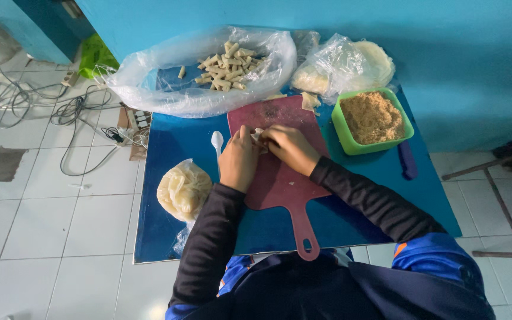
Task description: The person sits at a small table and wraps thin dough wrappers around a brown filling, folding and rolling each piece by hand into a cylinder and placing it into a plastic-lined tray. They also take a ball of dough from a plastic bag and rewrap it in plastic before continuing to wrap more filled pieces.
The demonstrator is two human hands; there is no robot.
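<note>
Both my hands work over a dark red cutting board (pixel 280 184) on a blue table (pixel 173 148). My left hand (pixel 238 159) and my right hand (pixel 290 148) are closed together on a small pale wrapper roll (pixel 258 136), which shows only between the fingertips. A white plastic spoon (pixel 217 142) lies just left of my left hand. Beyond the board, a clear plastic sheet (pixel 167 83) holds several finished pale rolls (pixel 226 65).
A green square container of brown crumbly filling (pixel 372 117) stands at the right. A bag of pale round wrappers (pixel 345 65) lies behind it. A tied bag of pale dough pieces (pixel 184 189) sits at the table's left edge. Cables (pixel 72 112) lie on the tiled floor.
</note>
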